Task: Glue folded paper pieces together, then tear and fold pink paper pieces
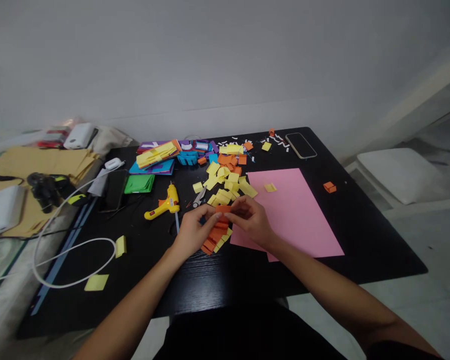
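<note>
Between my two hands is a small piece of orange paper (223,209). My left hand (193,231) pinches its left side with thumb and finger. On its right side, my right hand (252,220) pinches it too, above the left part of the pink sheets (296,215). Folded orange papers (214,237) lie below the fingertips, with yellow pieces at their right edge. A pile of yellow folded papers (225,182) spreads just beyond my hands. Scissors (200,196) lie at the pile's left side, partly hidden.
A yellow glue gun (165,205) lies left of my hands on the black table (202,290). A white cable (73,246) loops at the left. Two phones (301,146) (115,190), green papers (139,184) and stacked coloured papers (157,155) lie farther back.
</note>
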